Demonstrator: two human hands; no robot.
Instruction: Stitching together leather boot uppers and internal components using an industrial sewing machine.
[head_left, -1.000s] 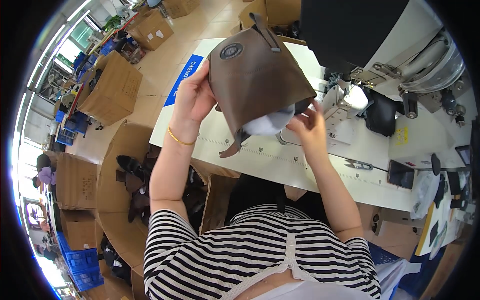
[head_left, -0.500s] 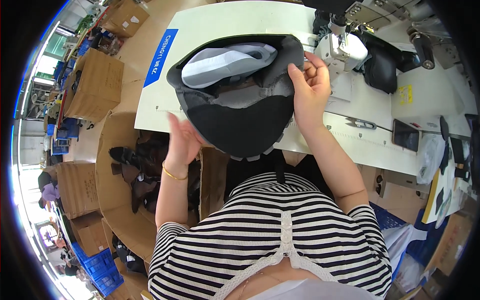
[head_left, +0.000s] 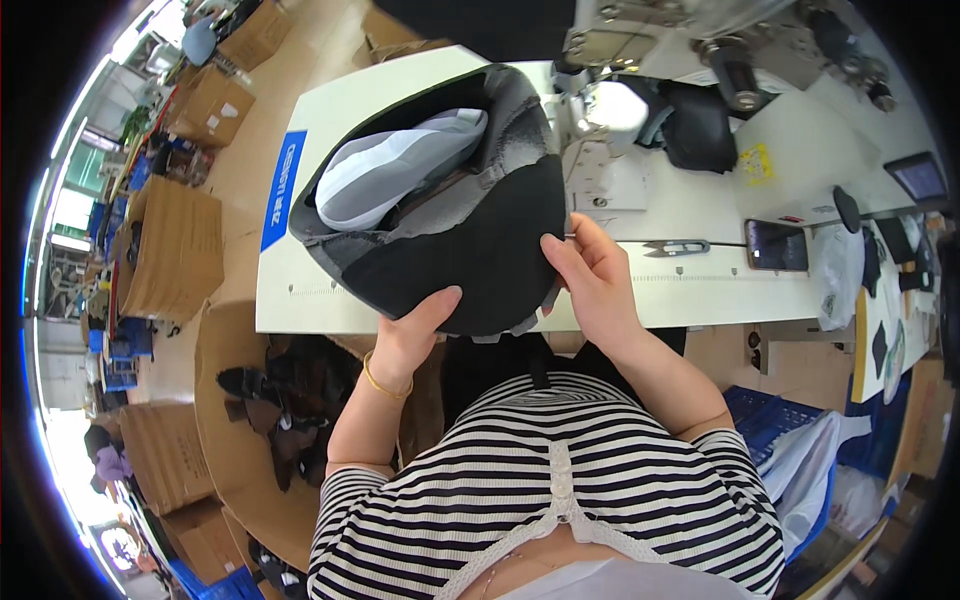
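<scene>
A black, hollow fabric piece [head_left: 480, 240] with fuzzy grey inner edges is held up over the near edge of the white table. Inside its opening lies a folded white and grey cloth part [head_left: 370, 175]. My left hand [head_left: 405, 340] grips the lower left rim, thumb on top and fingers hidden underneath. At the right edge, my right hand [head_left: 597, 285] pinches the same piece between thumb and fingers. What kind of sewn article it is I cannot make out.
Right of the piece is a sewing machine's head [head_left: 608, 108]. Thread snips [head_left: 678, 247] and a phone [head_left: 777, 246] lie on the white table [head_left: 640, 300]. Below left stands a cardboard box [head_left: 225, 400] holding dark pieces. A blue crate [head_left: 755, 420] is at lower right.
My left hand, apart with fingers spread before, now grips the lower left rim. My right hand has slid down the right edge. The black piece has turned and shifted left in view.
</scene>
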